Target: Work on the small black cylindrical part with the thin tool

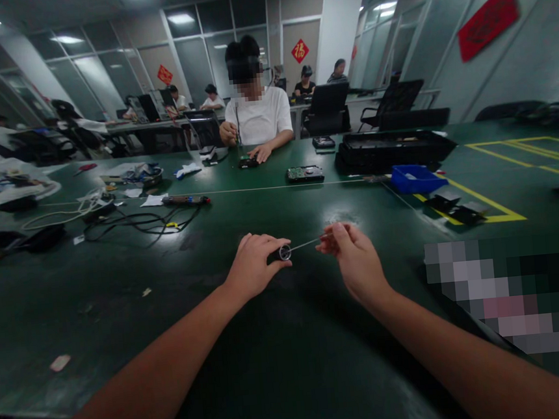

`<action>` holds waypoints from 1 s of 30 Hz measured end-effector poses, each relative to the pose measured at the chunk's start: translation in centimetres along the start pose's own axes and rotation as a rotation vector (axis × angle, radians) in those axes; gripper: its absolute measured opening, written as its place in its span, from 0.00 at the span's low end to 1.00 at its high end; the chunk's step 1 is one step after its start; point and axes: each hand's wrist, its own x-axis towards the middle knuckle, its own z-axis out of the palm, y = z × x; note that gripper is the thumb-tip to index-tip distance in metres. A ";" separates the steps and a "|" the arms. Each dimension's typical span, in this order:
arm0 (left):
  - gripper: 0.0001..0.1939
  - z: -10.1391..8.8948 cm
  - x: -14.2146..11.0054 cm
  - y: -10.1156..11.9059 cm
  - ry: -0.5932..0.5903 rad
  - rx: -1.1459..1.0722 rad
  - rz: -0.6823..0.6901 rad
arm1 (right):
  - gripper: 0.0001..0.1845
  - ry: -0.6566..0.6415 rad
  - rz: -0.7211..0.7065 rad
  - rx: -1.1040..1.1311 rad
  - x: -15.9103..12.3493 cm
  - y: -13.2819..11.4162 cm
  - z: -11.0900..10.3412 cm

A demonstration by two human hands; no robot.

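Observation:
My left hand (253, 264) is closed around a small black cylinder (284, 253), thumb below and fingers above. Its round, silver-rimmed end faces right; it may be a small flashlight, but its kind is not certain. Between the thumb and fingers of my right hand (354, 252) is a thin metal rod (306, 243), like a screwdriver shaft. The rod slants down to the left, and its tip meets the cylinder's round end. Whether it goes inside cannot be made out. My right fingers hide the rod's other end.
Across the green table (215, 371), a co-worker (259, 117) handles a small circuit board. A hard drive (304, 173), a black tray (394, 150) and a blue bin (418, 178) stand beyond my hands. Black cables (138, 225) and an electric screwdriver (185, 201) lie at left.

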 end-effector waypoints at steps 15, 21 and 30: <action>0.20 0.1 0.0 -0.1 0.043 0.022 0.011 | 0.11 -0.184 -0.333 -0.490 -2.1 -1.9 0.1; 0.20 0.2 0.0 -0.2 0.058 0.004 0.015 | 0.10 -0.177 -0.397 -0.550 -2.4 -1.9 0.2; 0.20 0.2 0.0 -0.3 0.038 0.005 0.001 | 0.09 -0.137 -0.451 -0.589 -2.3 -2.3 -0.2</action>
